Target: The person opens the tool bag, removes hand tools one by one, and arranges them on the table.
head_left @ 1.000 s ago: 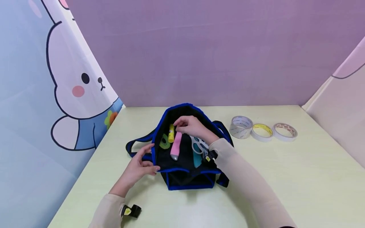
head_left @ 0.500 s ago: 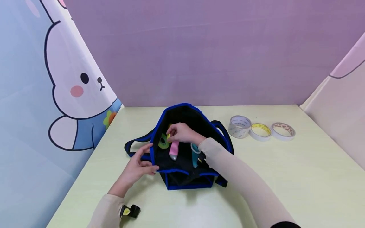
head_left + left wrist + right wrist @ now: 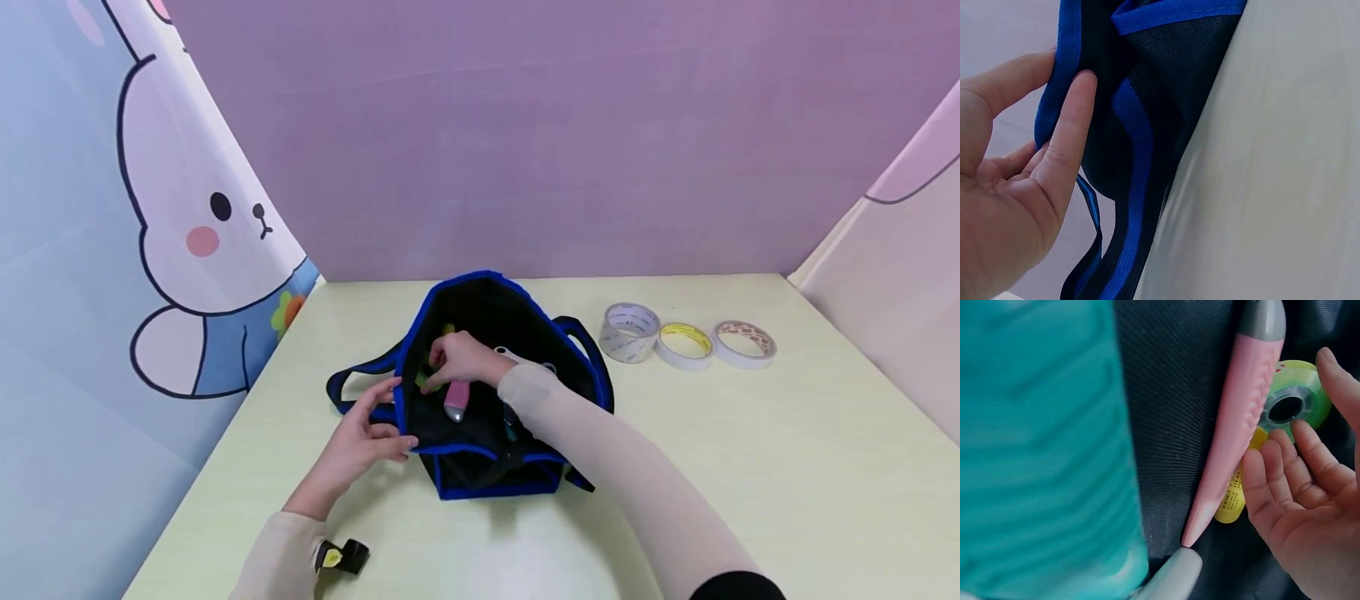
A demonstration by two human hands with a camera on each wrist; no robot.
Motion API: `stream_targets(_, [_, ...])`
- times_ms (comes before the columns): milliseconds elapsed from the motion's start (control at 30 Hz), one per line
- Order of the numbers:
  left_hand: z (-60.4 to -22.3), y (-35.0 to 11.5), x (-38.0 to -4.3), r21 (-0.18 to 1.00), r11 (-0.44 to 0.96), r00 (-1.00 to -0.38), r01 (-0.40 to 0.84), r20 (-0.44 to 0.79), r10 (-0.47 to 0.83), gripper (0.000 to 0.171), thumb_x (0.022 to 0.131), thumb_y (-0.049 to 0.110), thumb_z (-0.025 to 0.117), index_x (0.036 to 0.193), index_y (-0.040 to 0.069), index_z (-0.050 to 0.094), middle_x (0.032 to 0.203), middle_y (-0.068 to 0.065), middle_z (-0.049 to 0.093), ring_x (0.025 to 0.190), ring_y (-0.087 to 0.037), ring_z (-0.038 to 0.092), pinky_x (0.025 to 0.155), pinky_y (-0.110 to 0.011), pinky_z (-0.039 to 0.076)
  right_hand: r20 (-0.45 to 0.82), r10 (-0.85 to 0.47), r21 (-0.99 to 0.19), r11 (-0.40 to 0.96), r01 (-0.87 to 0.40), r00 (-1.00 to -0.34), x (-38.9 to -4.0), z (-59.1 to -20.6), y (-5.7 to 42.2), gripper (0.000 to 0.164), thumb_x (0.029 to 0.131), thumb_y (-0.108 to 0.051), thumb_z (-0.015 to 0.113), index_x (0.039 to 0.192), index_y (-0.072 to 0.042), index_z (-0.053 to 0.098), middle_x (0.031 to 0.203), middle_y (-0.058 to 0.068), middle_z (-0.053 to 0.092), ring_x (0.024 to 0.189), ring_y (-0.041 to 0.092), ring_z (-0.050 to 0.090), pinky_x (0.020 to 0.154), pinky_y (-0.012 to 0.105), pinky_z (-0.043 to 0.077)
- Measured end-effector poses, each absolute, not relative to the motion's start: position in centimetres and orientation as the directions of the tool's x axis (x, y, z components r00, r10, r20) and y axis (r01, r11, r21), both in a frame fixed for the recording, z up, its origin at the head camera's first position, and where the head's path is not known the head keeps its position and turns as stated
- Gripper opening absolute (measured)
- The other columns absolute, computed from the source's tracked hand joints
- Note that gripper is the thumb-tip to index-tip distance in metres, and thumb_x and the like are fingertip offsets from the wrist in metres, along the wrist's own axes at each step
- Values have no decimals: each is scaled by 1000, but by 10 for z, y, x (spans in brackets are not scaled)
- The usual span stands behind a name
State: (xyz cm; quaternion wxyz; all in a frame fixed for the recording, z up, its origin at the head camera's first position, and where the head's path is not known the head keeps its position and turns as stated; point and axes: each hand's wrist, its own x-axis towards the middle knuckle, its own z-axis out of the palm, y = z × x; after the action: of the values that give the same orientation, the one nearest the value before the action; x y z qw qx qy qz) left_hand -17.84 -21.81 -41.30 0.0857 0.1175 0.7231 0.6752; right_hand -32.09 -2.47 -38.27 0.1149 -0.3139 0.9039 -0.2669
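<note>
My left hand (image 3: 363,433) holds the blue-trimmed rim of a black bag (image 3: 487,475), its thumb and fingers on either side of the edge. My right hand (image 3: 468,358) is down inside the bag. In the right wrist view, its parted thumb and fingers lie around the edge of a green tape roll (image 3: 1317,409), fingertips overlapping the roll. Beside those fingers lie a yellow tube (image 3: 1232,500) with a barcode label and a pink tapered tool (image 3: 1229,419) with a grey end. A ridged teal object (image 3: 1041,444) fills the left of that view.
Three tape rolls stand in a row on the table at the right: a wide clear roll (image 3: 628,333), a yellow-cored roll (image 3: 684,346) and a patterned-core roll (image 3: 744,344). A strap loop (image 3: 345,387) sticks out at the bag's left. A purple backdrop (image 3: 555,142) rises behind the table.
My right hand has moved left and down inside the bag, from above the pink tool past the yellow tube to the green tape roll. My left hand has stayed on the rim.
</note>
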Motion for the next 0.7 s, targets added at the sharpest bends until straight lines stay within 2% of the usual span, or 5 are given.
stream_targets(200, [-412, -219, -179, 997, 56, -958, 54, 36, 285, 83, 86, -10, 70, 154, 5, 25, 146, -26, 26, 75, -19, 67, 69, -34, 60, -58, -602, -425, 737, -526, -797, -317, -381, -32, 40, 74, -43, 87, 91, -12, 68, 81, -5, 66, 74, 11, 58, 68, 26, 48])
stream_targets(367, [-413, -218, -180, 997, 51, -958, 57, 40, 283, 84, 86, -10, 70, 154, 5, 25, 146, -26, 26, 75, -18, 67, 69, -34, 60, -56, -582, -343, 774, -532, -811, -313, -383, -37, 35, 77, -45, 84, 86, -16, 67, 78, -8, 63, 74, 11, 57, 71, 33, 43])
stream_targets(467, [-413, -218, -179, 997, 51, -958, 57, 41, 283, 84, 85, -10, 71, 154, 5, 25, 146, -26, 26, 75, -18, 67, 69, -34, 60, -41, -594, -371, 756, -539, -803, -313, -383, -36, 28, 78, -39, 84, 83, -15, 70, 75, -8, 64, 74, 11, 58, 70, 31, 42])
stream_targets(700, [-414, -218, -178, 996, 62, -957, 62, 42, 287, 83, 86, -8, 72, 154, 5, 26, 147, -26, 25, 75, -23, 68, 69, -35, 60, -12, -566, -549, 693, -468, -824, -317, -380, -19, 12, 79, -19, 84, 81, -10, 76, 74, -5, 68, 71, 9, 59, 66, 20, 49])
